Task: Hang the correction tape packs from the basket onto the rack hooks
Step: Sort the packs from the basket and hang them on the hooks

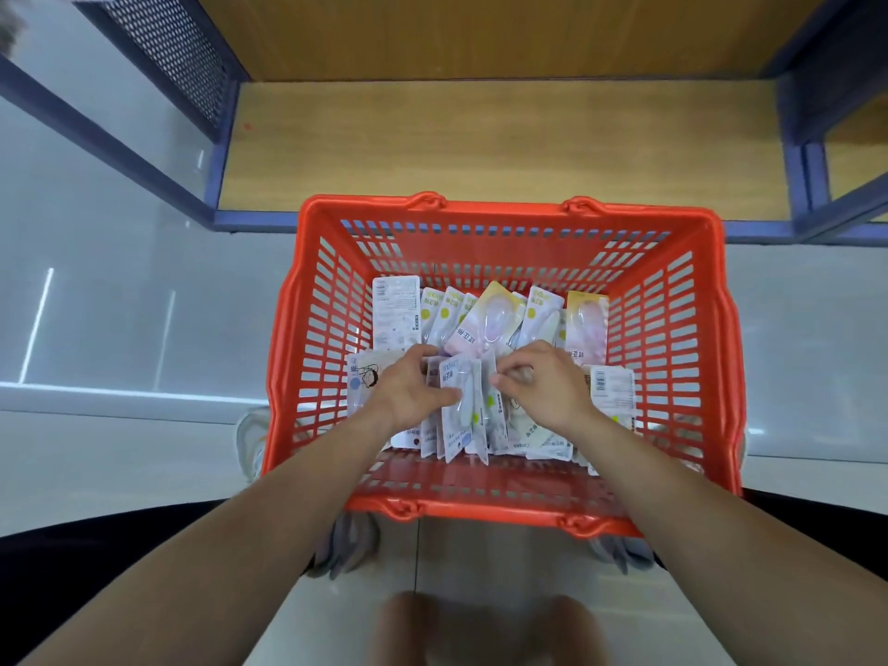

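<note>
Blurred knees (485, 627) — hands (413, 389) (545, 384) grip packs (459, 420) in basket (504, 210).

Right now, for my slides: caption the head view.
In the red basket, left hand and right hand hold correction tape packs.

Orange slotted basket (682, 329), pastel white-pink-yellow packs (490, 319), blue-framed wood-grain shelf (480, 146).

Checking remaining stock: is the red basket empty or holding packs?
Not empty: many packs cover the basket floor; left hand and right hand grip some.
</note>
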Demonstrator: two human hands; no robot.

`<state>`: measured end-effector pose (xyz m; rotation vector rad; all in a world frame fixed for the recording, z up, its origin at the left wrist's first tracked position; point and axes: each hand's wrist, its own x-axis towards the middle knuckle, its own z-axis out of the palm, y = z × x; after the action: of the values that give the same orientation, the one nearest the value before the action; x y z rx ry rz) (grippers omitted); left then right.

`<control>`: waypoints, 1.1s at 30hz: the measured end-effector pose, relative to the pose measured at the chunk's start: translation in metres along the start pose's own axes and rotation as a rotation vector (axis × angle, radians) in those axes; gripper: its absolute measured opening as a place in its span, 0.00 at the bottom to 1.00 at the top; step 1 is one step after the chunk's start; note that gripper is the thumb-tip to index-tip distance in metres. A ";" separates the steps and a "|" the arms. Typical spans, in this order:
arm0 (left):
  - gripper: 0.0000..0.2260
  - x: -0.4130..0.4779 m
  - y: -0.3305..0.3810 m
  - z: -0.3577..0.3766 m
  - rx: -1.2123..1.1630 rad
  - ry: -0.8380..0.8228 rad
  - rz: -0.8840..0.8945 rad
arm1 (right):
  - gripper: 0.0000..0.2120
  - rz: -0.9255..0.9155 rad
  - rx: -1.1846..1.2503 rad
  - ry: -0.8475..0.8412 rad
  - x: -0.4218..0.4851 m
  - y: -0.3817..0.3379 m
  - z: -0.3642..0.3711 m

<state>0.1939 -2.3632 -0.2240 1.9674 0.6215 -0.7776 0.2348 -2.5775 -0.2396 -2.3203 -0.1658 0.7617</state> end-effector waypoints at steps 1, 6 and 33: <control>0.32 0.000 0.001 0.000 -0.024 -0.006 -0.007 | 0.06 0.004 0.008 -0.014 -0.001 0.000 -0.001; 0.48 -0.002 0.000 0.013 -0.036 -0.021 -0.040 | 0.11 0.030 0.022 -0.076 -0.004 -0.003 -0.006; 0.20 -0.011 0.016 -0.053 -0.369 0.145 0.008 | 0.38 -0.042 -0.074 -0.157 0.005 -0.057 0.000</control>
<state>0.2119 -2.3253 -0.1864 1.6927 0.7825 -0.4765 0.2442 -2.5327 -0.2050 -2.3177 -0.3157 0.9306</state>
